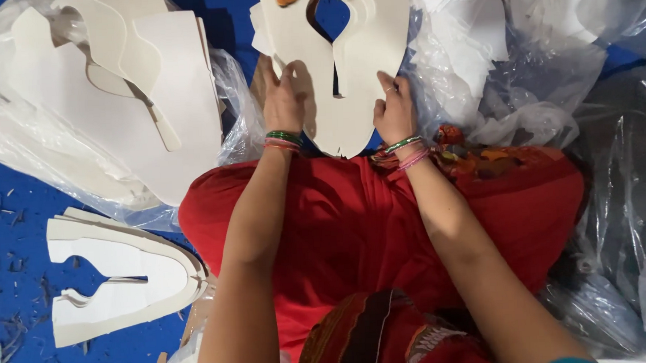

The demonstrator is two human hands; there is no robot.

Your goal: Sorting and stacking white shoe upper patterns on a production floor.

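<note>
Blue floor (18, 195) littered with scraps; at twelve o'clock both hands, left hand (283, 96) and right hand (395, 111), pinch a white cutout (325, 65); plastic bags (614, 190) at three.

Cut sheet (333, 72) between stacks (116, 89) and scraps (491, 43)

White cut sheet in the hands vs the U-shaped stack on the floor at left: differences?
The cut sheet is held by the left hand and the right hand; the U-shaped stack lies untouched on the blue floor. The sheet's slot runs away from the person; the stack's opens leftward. The stack shows several layers. Both are white with a curved cutout.
</note>
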